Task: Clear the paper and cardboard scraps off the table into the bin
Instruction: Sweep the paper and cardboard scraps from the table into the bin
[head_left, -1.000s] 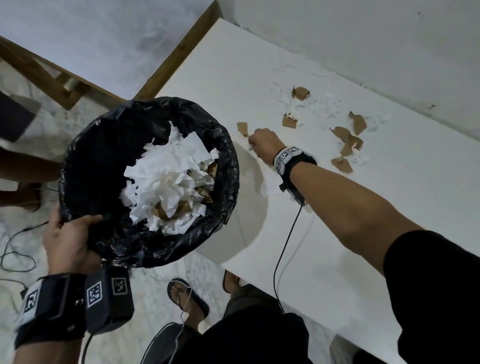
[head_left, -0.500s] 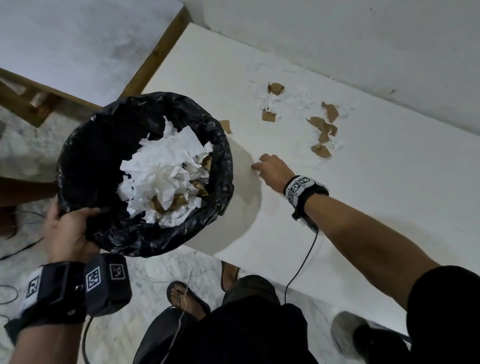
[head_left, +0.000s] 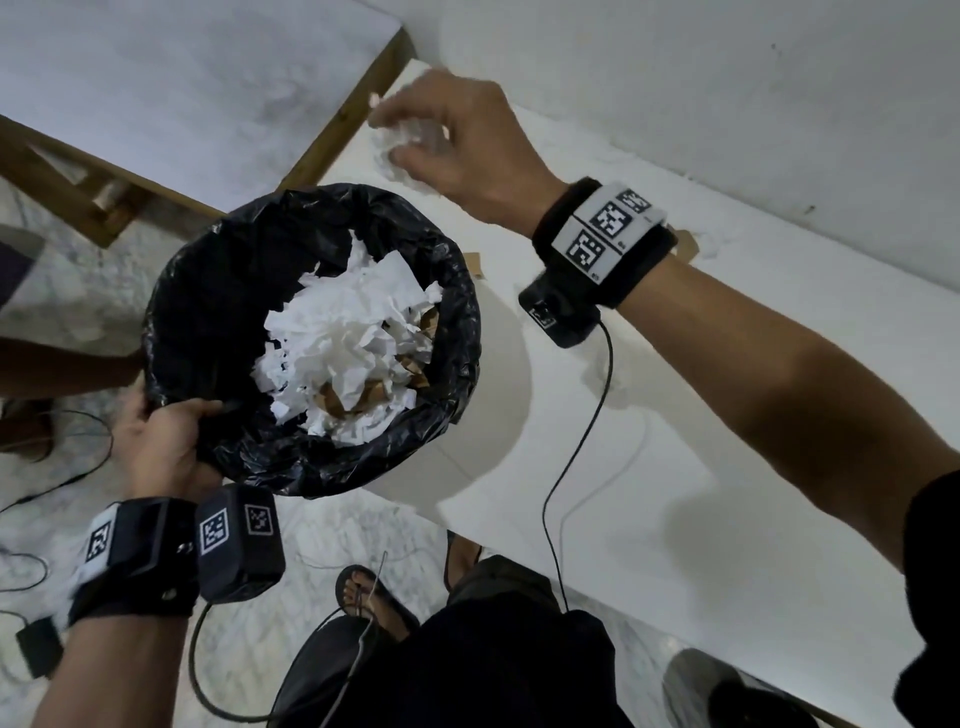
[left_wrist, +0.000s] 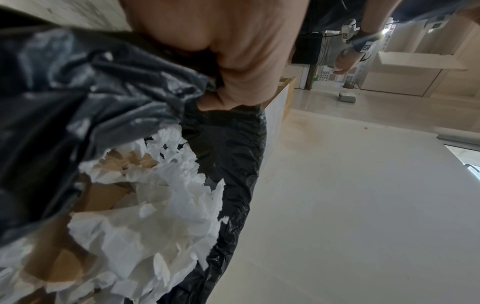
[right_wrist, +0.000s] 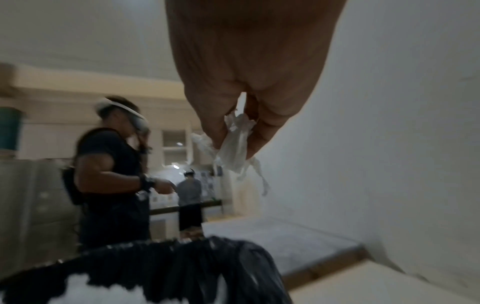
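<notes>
A bin with a black liner (head_left: 208, 291), holding white paper and brown cardboard scraps (head_left: 343, 358), hangs beside the white table (head_left: 675, 415). My left hand (head_left: 161, 441) grips its near rim; the left wrist view shows the fingers (left_wrist: 233, 82) curled over the liner. My right hand (head_left: 441, 130) is raised above the bin's far rim and pinches crumpled white paper scraps (head_left: 395, 150), which dangle from the fingertips in the right wrist view (right_wrist: 235, 148). One cardboard scrap (head_left: 470, 258) lies on the table by the bin. Another (head_left: 687, 245) peeks out behind my right wristband.
A white wall (head_left: 727, 78) runs along the table's far side. A wooden frame (head_left: 337, 119) stands past the table's corner. Cables and my sandalled foot (head_left: 363, 597) are on the marble floor. Two other people (right_wrist: 109, 181) stand further back in the room.
My right hand has left the tabletop and risen toward the bin with white paper pinched in it. The left hand still holds the bin in the same place.
</notes>
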